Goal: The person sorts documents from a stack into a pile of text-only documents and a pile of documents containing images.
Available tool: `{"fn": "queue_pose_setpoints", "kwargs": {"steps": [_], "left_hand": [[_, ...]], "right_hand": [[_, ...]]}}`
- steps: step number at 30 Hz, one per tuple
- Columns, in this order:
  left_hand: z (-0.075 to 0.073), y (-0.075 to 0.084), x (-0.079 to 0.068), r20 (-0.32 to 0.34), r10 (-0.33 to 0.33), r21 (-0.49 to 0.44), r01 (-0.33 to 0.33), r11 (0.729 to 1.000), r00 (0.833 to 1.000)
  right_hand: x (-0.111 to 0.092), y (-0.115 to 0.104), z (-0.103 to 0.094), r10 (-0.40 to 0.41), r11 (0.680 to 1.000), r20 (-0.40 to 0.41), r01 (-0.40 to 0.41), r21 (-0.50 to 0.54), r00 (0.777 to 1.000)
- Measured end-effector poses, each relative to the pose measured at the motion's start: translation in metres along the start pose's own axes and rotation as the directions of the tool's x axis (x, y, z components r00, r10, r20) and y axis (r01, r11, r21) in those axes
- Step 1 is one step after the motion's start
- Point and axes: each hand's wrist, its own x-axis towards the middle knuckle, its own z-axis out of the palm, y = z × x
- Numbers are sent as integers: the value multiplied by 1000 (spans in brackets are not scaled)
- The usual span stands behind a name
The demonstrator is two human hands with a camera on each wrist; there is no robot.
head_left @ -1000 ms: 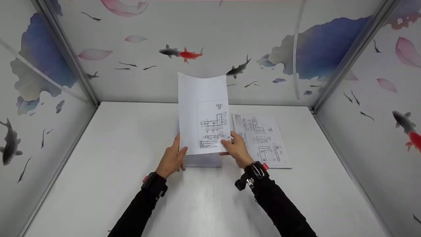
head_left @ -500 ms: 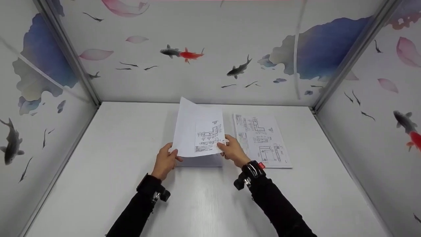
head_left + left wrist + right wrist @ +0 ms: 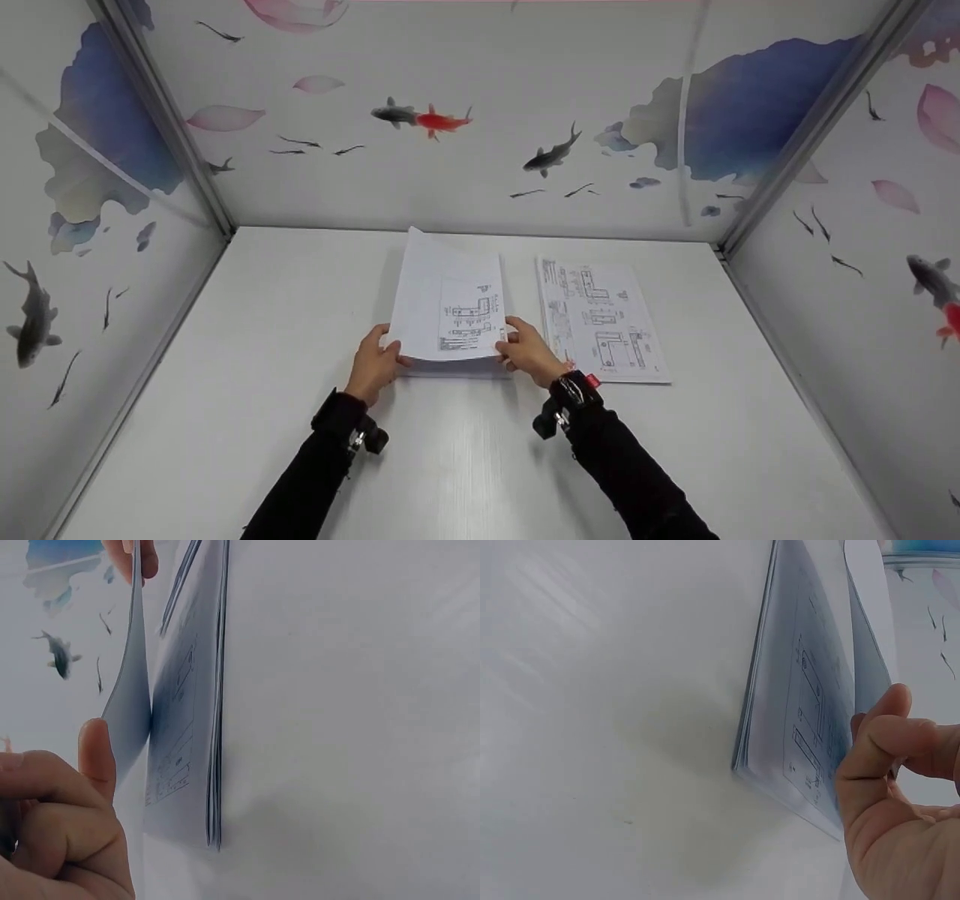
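In the head view, a white sheet of paper [image 3: 416,307] with a printed technical drawing is held slightly tilted, its far left corner curling up. Whether it is one sheet or a few together, I cannot tell. My left hand [image 3: 373,367] pinches its near left corner, thumb on top. On the near right edge, my right hand [image 3: 531,351] pinches it between thumb and fingers. Beneath lies a paper stack [image 3: 457,370], mostly hidden by the sheet. Both wrist views show a gap between the sheet and that stack [image 3: 180,757], whose top page carries a drawing.
To the right lies another stack of printed drawings [image 3: 604,322], flat on the white table [image 3: 465,457]. Decorated panels [image 3: 480,187] with painted fish enclose the table at the back and both sides.
The sheet has come down from a raised, nearly upright pose to a flatter one above the stack. Both hands have moved slightly left with it, still holding its near corners.
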Motion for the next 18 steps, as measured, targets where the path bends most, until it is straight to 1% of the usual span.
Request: {"fn": "queue_pose_setpoints", "kwargs": {"steps": [3, 10, 15, 18], "left_hand": [[1, -2, 2, 21, -22, 8, 22, 1000, 1000], [0, -3, 6, 46, -47, 113, 42, 993, 998], [-1, -5, 8, 68, -65, 140, 55, 989, 996], [-1, -7, 6, 73, -62, 153, 50, 987, 995]], "right_hand": [[0, 4, 0, 6, 1000, 0, -6, -27, 1000], [-2, 9, -1, 7, 997, -11, -8, -74, 1000], [-3, 13, 0, 34, 998, 17, -33, -53, 999], [-3, 15, -1, 44, 998, 24, -43, -46, 999]]}}
